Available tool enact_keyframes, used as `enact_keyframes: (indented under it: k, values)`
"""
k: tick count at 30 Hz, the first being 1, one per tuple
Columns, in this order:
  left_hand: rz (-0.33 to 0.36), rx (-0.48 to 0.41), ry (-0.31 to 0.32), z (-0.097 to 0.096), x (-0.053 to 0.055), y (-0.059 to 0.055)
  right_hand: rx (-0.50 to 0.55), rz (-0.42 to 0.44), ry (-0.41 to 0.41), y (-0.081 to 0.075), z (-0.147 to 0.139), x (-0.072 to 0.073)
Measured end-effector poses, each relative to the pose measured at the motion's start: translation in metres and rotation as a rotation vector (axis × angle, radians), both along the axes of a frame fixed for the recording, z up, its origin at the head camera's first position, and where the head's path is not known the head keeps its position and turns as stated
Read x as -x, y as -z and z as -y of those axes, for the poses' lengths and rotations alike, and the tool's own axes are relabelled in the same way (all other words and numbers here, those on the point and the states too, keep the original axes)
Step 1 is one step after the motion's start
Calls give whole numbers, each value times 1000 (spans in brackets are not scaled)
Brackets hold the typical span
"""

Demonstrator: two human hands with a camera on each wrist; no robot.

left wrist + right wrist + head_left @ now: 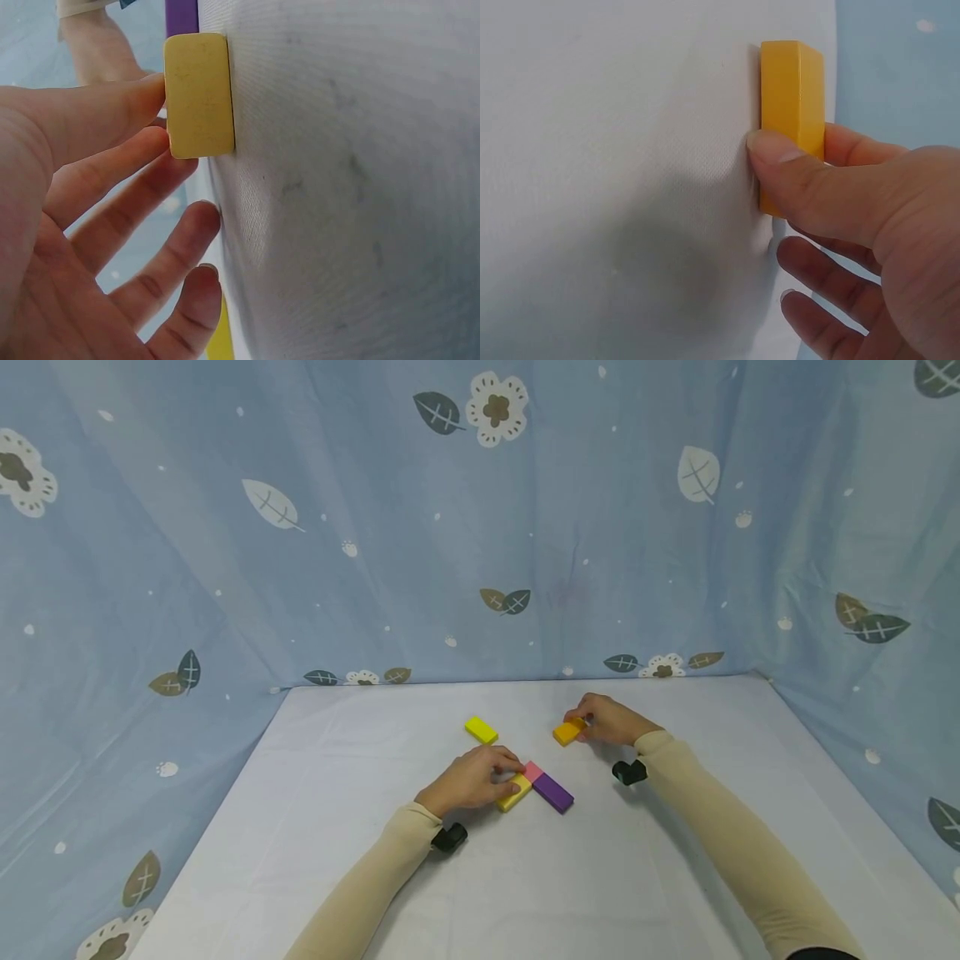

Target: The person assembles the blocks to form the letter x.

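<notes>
The left hand (471, 779) covered part of the pale yellow block (515, 793) and most of the pink block (533, 771). The purple block (182, 16) was cut off by the left wrist view's top edge.

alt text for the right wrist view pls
The right hand pinches an orange block between thumb and fingers, its long side resting on the white table cover. Blue cloth fills the background.
</notes>
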State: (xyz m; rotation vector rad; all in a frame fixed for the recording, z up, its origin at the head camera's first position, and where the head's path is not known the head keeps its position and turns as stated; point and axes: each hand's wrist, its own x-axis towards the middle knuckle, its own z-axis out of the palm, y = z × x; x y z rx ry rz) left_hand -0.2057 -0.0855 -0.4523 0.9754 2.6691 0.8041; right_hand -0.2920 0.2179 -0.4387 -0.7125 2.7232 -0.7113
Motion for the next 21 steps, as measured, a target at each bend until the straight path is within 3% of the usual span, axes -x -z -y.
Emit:
enact_keyframes:
  k: [21]
  values:
    - [18, 7, -12, 0, 0, 0, 2, 19, -4, -2, -2, -3]
